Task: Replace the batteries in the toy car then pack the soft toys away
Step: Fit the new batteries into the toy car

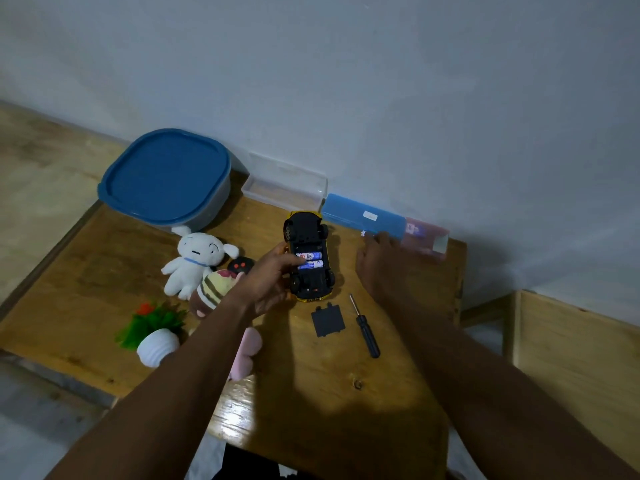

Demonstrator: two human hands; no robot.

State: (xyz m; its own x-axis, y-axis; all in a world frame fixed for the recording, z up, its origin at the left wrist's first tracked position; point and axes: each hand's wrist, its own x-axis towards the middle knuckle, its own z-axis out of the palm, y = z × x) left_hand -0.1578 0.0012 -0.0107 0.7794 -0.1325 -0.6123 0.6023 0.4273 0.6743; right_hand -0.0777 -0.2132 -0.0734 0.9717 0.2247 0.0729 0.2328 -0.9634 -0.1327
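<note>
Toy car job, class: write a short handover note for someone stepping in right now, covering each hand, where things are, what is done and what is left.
Left hand grips the upturned toy car, thumb on the two batteries in its open bay.
Right hand is open, stretched towards the blue case by the wall.
Done: battery cover is off, lying beside the screwdriver.
Old or new batteries: cannot tell.
Left: finish the swap, refit the cover, then pack the white soft toy, striped soft toy and pink soft toy, probably into the lidded tub.
</note>
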